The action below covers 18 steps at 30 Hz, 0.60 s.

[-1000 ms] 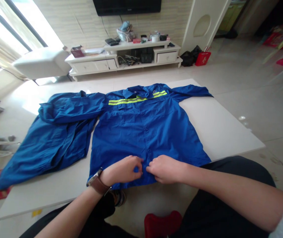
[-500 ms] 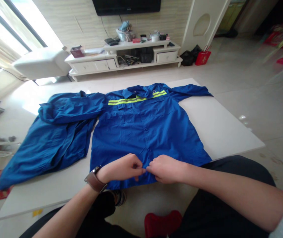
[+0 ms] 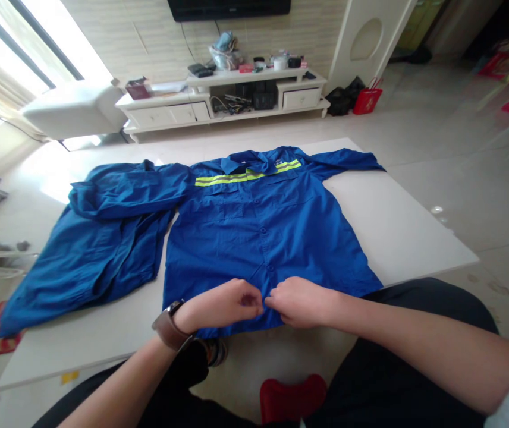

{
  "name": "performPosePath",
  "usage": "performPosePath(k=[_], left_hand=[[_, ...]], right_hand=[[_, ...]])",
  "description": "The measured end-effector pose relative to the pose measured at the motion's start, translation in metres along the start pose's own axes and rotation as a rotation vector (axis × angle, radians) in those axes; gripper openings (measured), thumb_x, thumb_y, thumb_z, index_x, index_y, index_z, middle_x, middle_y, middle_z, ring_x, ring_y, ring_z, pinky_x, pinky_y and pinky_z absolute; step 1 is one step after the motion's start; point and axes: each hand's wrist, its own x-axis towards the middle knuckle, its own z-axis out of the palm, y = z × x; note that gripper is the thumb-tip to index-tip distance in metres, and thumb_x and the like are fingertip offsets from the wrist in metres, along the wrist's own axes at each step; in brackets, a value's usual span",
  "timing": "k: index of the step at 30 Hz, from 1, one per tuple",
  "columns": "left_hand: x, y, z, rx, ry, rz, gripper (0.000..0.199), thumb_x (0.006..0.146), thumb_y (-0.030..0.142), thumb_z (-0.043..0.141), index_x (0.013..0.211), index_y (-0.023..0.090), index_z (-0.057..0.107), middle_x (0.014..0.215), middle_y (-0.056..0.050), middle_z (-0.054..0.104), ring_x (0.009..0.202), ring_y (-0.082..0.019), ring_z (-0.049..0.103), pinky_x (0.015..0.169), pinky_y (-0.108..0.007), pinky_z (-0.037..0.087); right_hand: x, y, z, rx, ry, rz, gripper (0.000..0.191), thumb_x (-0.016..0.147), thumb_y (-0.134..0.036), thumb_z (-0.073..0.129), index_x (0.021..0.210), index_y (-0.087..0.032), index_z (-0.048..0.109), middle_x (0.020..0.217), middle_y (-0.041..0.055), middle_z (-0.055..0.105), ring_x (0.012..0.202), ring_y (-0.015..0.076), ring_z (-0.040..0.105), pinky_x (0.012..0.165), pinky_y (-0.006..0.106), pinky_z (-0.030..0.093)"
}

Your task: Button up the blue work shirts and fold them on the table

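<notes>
A blue work shirt (image 3: 254, 238) with a yellow and grey reflective stripe lies front up on the white table (image 3: 406, 232), collar away from me. Its button front runs down toward my hands at the near hem. My left hand (image 3: 232, 304), with a watch on the wrist, is closed with thumb and finger curled at the front placket. Beside it, almost touching, my right hand (image 3: 299, 302) is closed on the shirt's front edge near the bottom. The fingertips hide the exact spot of cloth, and any button there.
A second blue garment (image 3: 98, 244) lies to the left, under the shirt's sleeve. Beneath the table's near edge stands a red stool (image 3: 292, 398) between my knees. A white TV cabinet (image 3: 165, 113) is along the far wall, with a red bag (image 3: 367, 100) beside it.
The left fingers have curled into a rounder pinch, and the hand has shifted very slightly. My right hand stays nearly in place; the shirt lies as before.
</notes>
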Motion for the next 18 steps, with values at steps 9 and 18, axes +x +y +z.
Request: performPosePath(k=[9, 18], left_hand=[[0.02, -0.028, 0.007, 0.105, 0.403, -0.094, 0.014, 0.087, 0.028, 0.062, 0.097, 0.02, 0.068, 0.091, -0.002, 0.074, 0.081, -0.019, 0.066, 0.07, -0.026, 0.045], [0.037, -0.022, 0.021, 0.168, 0.614, -0.187, 0.008, 0.081, 0.013, 0.057, 0.084, 0.021, 0.057, 0.08, -0.001, 0.068, 0.07, -0.016, 0.059, 0.062, -0.026, 0.035]], right_hand=[[0.004, -0.004, -0.013, -0.034, 0.263, -0.139, 0.016, 0.096, -0.028, 0.057, 0.092, -0.016, 0.066, 0.087, 0.0075, 0.071, 0.08, 0.0204, 0.066, 0.07, 0.031, 0.043], [0.0, -0.012, -0.017, 0.025, 0.446, -0.343, 0.011, 0.089, -0.016, 0.052, 0.081, -0.019, 0.059, 0.079, 0.0034, 0.063, 0.073, 0.0175, 0.054, 0.069, 0.031, 0.038]])
